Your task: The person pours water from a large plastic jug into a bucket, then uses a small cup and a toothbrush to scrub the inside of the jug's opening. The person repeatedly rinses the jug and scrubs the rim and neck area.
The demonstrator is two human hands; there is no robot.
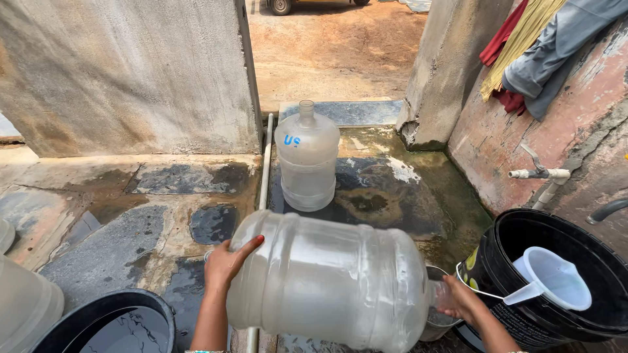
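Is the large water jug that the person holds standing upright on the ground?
No, the large water jug lies tilted on its side, held between the left hand at its base and the right hand near its neck.

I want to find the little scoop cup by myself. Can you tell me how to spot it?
Look at the cracked pink wall with the white tap on the right. Below it stands a big black bucket, and inside leans the white plastic jug. It is the only small white thing there, with a long handle hooked over the rim.
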